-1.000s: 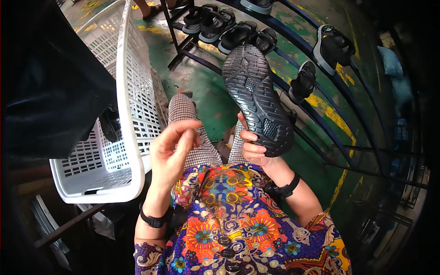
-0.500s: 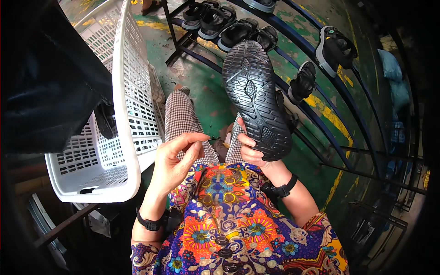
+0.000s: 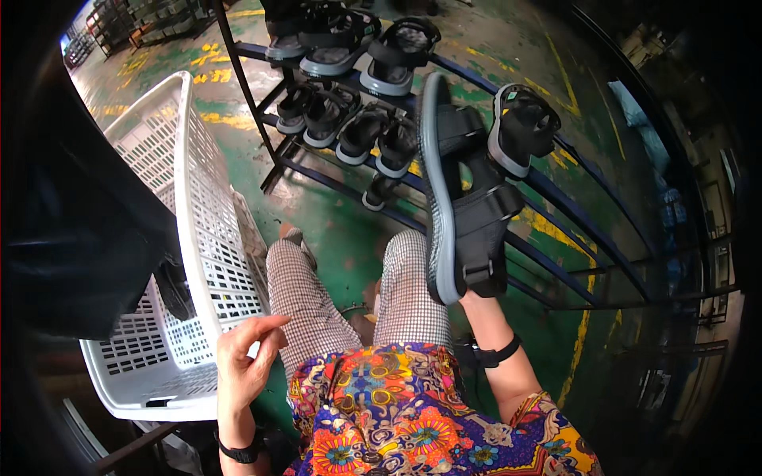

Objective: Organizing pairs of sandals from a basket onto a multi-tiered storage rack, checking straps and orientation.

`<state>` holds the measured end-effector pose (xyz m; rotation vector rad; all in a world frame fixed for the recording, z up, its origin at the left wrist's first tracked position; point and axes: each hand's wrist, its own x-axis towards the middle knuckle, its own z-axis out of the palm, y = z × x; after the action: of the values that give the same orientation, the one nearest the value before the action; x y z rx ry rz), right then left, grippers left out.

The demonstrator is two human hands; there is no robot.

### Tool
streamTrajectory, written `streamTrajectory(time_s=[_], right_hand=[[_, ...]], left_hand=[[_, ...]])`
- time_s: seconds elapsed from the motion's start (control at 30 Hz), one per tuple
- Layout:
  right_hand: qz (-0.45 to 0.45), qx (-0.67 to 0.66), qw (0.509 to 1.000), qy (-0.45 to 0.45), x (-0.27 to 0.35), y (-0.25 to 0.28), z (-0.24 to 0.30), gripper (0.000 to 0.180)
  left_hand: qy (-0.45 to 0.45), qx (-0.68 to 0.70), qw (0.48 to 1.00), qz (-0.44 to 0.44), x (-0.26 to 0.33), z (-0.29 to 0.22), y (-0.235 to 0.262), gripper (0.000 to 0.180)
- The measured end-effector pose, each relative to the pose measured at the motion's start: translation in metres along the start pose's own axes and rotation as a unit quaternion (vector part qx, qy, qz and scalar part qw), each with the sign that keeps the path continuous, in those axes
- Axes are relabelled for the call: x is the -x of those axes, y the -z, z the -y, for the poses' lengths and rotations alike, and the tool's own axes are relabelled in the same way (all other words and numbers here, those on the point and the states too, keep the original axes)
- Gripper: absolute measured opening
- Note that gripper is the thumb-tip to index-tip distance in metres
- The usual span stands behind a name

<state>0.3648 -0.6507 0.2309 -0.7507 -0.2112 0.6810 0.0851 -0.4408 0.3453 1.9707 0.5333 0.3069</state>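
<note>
A black strappy sandal [image 3: 480, 202] with a grey sole edge stands on end in front of me, its sole facing left. My right hand [image 3: 477, 305] holds it near the lower end; the fingers are hidden behind the sandal, and only the wrist side shows. My left hand [image 3: 244, 358] hovers beside the white plastic basket [image 3: 186, 214], holding nothing that I can see. Its index finger points right, the thumb sits a little apart from it, and the other fingers are loosely curled.
A dark metal rack [image 3: 333, 176] ahead bears several black sandals on its rails and extends to the right. Black sheeting [image 3: 79, 206] hangs over the basket at left; a dark sandal [image 3: 173, 292] shows inside. Green floor [image 3: 341, 218] lies below.
The sandal has turned from showing its black tread to showing its straps and sole edge. My left hand has moved left and down in the picture. The view has tilted up, showing more rack.
</note>
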Motion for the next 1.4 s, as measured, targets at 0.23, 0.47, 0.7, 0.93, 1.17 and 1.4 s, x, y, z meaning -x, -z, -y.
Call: streamTrajectory(time_s=[0.23, 0.47, 0.7, 0.93, 1.17, 1.4], right_hand=[[-0.200, 0.162, 0.942, 0.214, -0.066, -0.040, 0.051, 0.057], [-0.265, 0.391, 0.870, 0.141, -0.177, -0.009, 0.093, 0.056], [-0.210, 0.492, 0.845, 0.019, -0.188, -0.013, 0.091, 0.041], [-0.278, 0.521, 0.806, -0.029, -0.184, 0.024, 0.141, 0.063], [-0.272, 0.496, 0.824, -0.040, -0.181, 0.037, 0.149, 0.063], [-0.272, 0.500, 0.822, -0.034, -0.166, 0.022, 0.143, 0.056]], left_hand=[[-0.040, -0.040, 0.998, -0.010, -0.003, -0.010, 0.009, 0.018], [-0.095, -0.139, 0.985, 0.026, -0.001, -0.014, 0.052, 0.030], [0.068, -0.016, 0.989, -0.129, 0.008, 0.063, 0.176, 0.016], [0.266, -0.153, 0.951, -0.046, -0.053, 0.209, 0.268, 0.023], [0.350, -0.376, 0.856, 0.063, -0.056, 0.340, 0.228, 0.030], [0.295, -0.103, 0.938, 0.151, -0.064, 0.392, 0.130, 0.074]])
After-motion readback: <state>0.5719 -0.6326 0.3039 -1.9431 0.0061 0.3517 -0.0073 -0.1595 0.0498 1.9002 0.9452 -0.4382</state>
